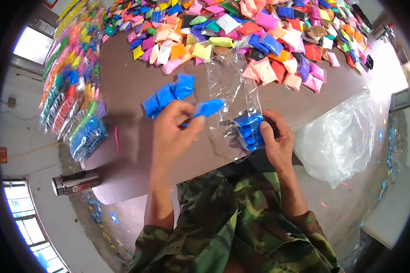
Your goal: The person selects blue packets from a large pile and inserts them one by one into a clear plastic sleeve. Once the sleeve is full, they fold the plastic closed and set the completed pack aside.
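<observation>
While R hand (277,136) grips clear bag (234,91) w/ ~4 blue packets (251,132), L hand (175,129) pinches 1 packet (208,108).

So it's a brown table (136,86), and the far end is buried under a big heap of little colored packets (259,32). More packed bundles (73,91) run along the left edge. A small bunch of blue packets (168,95) sits mid-table, and a metal flask (75,182) lies at the near left corner.
</observation>
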`<state>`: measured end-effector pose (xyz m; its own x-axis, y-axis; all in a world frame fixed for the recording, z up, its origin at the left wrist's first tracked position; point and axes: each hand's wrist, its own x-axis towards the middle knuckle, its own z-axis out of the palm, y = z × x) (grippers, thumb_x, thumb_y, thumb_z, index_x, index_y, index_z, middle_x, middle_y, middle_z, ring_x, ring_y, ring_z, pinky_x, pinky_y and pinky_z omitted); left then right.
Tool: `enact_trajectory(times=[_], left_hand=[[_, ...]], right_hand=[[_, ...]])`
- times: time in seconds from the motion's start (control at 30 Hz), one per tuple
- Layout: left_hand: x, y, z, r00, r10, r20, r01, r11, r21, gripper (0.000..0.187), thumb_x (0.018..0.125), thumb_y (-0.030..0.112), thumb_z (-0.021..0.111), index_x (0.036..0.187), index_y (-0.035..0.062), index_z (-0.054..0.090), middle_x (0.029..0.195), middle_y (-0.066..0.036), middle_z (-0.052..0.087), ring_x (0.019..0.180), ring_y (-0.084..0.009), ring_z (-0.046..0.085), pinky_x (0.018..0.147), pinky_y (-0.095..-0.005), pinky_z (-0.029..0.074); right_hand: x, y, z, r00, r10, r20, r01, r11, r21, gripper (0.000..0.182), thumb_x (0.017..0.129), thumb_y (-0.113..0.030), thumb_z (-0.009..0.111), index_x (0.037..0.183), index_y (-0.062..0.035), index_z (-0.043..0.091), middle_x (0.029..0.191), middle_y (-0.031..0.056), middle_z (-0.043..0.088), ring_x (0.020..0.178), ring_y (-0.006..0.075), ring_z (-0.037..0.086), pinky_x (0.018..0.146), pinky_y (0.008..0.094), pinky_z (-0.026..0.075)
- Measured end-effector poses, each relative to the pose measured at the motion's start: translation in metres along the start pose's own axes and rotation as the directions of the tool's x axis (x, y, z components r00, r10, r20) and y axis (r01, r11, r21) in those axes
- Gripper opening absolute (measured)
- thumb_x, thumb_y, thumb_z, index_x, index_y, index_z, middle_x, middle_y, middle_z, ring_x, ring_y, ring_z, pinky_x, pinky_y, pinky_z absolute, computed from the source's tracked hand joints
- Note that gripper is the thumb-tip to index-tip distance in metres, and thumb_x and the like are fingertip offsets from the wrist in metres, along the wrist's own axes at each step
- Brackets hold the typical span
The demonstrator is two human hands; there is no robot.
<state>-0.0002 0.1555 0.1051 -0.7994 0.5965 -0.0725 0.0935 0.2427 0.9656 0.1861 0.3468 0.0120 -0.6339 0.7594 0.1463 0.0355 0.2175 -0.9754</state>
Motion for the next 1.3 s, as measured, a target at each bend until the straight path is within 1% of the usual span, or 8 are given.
enact_trajectory(times=[0.23,0.33,0.43,0.53,0.63,1.03,1.13,1.3], left_hand=[[0.034,-0.031,0.067,0.974,0.093,0.207,-0.106,0.993,0.050,0.027,0.092,0.004,0.076,0.119,0.0041,0.072,0.097,-0.013,0.079,0.077,-0.0156,0.074,0.069,-0.0333,0.058],[0.034,-0.007,0.065,0.946,-0.045,0.320,-0.067,0.942,0.330,0.025,0.093,0.007,0.074,0.117,0.0060,0.073,0.099,-0.015,0.078,0.080,-0.0236,0.076,0.072,-0.0384,0.059],[0.034,-0.011,0.061,0.917,0.213,0.338,-0.370,0.774,0.515,0.021,0.091,0.000,0.072,0.112,0.0034,0.074,0.101,-0.010,0.078,0.079,-0.0182,0.074,0.070,-0.0336,0.057],[0.038,-0.023,0.060,0.841,0.404,0.359,-0.534,0.723,0.439,0.024,0.091,0.000,0.070,0.114,0.0039,0.075,0.104,-0.011,0.077,0.084,-0.0332,0.075,0.074,-0.0410,0.059],[0.034,-0.023,0.064,0.830,0.364,0.422,-0.540,0.714,0.445,0.023,0.094,0.003,0.070,0.116,0.0052,0.076,0.109,-0.011,0.077,0.093,-0.0383,0.075,0.078,-0.0434,0.060],[0.001,-0.017,0.039,0.843,0.516,0.152,-0.502,0.654,0.566,0.027,0.096,0.007,0.074,0.123,0.0053,0.076,0.118,-0.014,0.077,0.096,-0.0341,0.075,0.080,-0.0426,0.060],[0.001,-0.031,0.000,0.964,0.259,-0.059,-0.172,0.778,0.604,0.033,0.093,0.009,0.078,0.126,0.0033,0.075,0.119,-0.015,0.077,0.091,-0.0299,0.074,0.078,-0.0409,0.059],[0.003,-0.041,-0.026,0.987,0.150,-0.066,-0.057,0.694,0.718,0.042,0.087,0.018,0.084,0.124,0.0014,0.072,0.120,-0.017,0.075,0.088,-0.0318,0.074,0.076,-0.0422,0.059]], right_hand=[[0.001,-0.001,-0.001,0.999,0.027,0.019,-0.029,0.995,0.093,0.043,0.103,-0.016,0.070,0.141,0.0019,0.067,0.134,0.0165,0.071,0.121,0.0224,0.068,0.106,0.0361,0.052],[0.006,-0.002,-0.003,1.000,0.011,0.022,-0.012,1.000,0.007,0.042,0.104,-0.018,0.069,0.140,0.0024,0.068,0.135,0.0191,0.072,0.123,0.0262,0.069,0.108,0.0378,0.051],[0.009,-0.002,-0.005,0.997,-0.043,0.060,0.047,0.997,-0.068,0.041,0.104,-0.021,0.068,0.139,0.0010,0.068,0.134,0.0205,0.073,0.124,0.0308,0.069,0.109,0.0397,0.051],[0.012,-0.009,-0.005,0.994,-0.077,0.075,0.085,0.990,-0.111,0.040,0.105,-0.021,0.069,0.139,-0.0013,0.069,0.132,0.0194,0.074,0.124,0.0326,0.069,0.109,0.0409,0.051],[0.013,-0.005,-0.005,0.995,-0.060,0.077,0.070,0.989,-0.130,0.039,0.105,-0.023,0.070,0.138,-0.0030,0.070,0.133,0.0181,0.074,0.123,0.0326,0.069,0.108,0.0413,0.051],[0.010,-0.005,-0.003,0.997,-0.049,0.054,0.054,0.994,-0.094,0.038,0.104,-0.023,0.073,0.137,-0.0038,0.072,0.130,0.0177,0.076,0.121,0.0304,0.070,0.106,0.0401,0.052],[0.010,-0.003,-0.004,0.998,-0.046,0.053,0.052,0.991,-0.120,0.039,0.104,-0.023,0.073,0.137,-0.0039,0.072,0.130,0.0177,0.076,0.120,0.0296,0.070,0.106,0.0399,0.052],[0.010,-0.001,-0.003,0.998,-0.037,0.044,0.041,0.995,-0.095,0.039,0.103,-0.024,0.073,0.136,-0.0031,0.072,0.130,0.0176,0.075,0.121,0.0291,0.070,0.107,0.0397,0.052]])
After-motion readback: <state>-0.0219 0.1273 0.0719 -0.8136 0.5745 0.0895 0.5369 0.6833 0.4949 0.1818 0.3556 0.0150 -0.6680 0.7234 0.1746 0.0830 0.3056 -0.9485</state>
